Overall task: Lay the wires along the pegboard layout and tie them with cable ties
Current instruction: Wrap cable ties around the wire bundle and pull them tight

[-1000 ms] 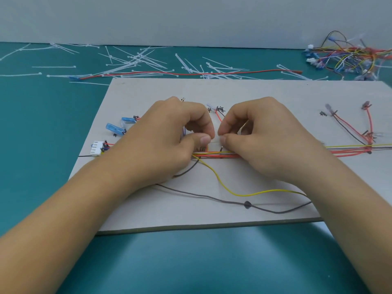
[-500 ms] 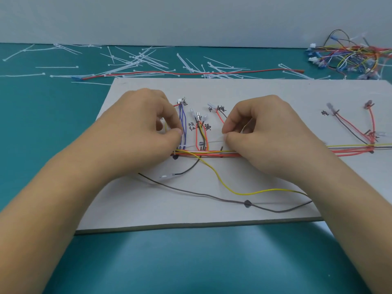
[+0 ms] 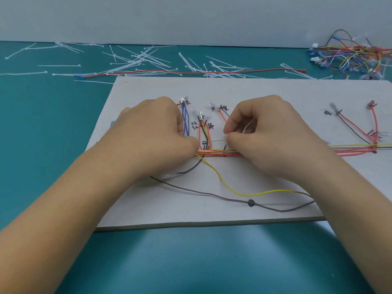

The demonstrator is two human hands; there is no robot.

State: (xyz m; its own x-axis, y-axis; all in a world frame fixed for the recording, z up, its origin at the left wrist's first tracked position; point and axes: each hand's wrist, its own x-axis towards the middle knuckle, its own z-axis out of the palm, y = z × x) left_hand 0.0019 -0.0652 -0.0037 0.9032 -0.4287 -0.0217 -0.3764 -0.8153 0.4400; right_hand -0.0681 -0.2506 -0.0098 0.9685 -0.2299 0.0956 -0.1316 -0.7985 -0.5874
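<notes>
left hand point(image 3: 157, 134) centre-left, knuckles up, fingers curled, forearm from lower left. right hand point(image 3: 265, 134) centre-right, thumb and forefinger pinching cable tie point(image 3: 218, 140), forearm from lower right.

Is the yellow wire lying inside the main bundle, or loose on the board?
Loose: the yellow wire leaves the bundle beside the left hand and loops across the board.
</notes>
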